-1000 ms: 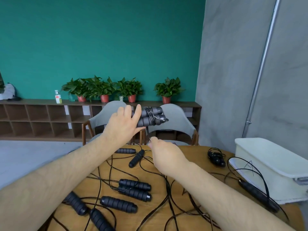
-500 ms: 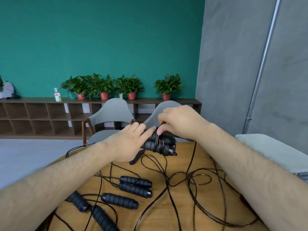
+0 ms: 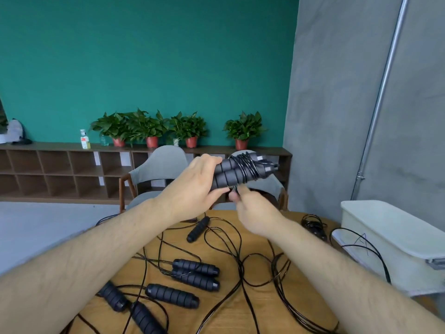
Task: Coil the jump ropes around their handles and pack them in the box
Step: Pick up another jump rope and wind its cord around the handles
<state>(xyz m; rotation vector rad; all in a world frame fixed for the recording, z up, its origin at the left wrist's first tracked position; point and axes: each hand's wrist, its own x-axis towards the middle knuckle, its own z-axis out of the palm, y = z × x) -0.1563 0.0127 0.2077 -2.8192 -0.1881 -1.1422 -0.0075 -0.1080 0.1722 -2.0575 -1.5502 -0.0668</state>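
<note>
Loose handles [image 3: 172,295] and tangled black cords [image 3: 240,268] crowd the near bench [image 3: 265,309]. Above them the left hand [image 3: 192,189] keeps its grip closed round the paired handles [image 3: 240,173], raised from bench level half a second ago. The right hand [image 3: 255,213] has swung beneath, its grip pinching the cord [image 3: 235,188], so another turn is probably laid. The white box [image 3: 390,237] waits well right, past the tangle; chairs [image 3: 163,162] and potted plants [image 3: 243,131] stand beyond.
</note>
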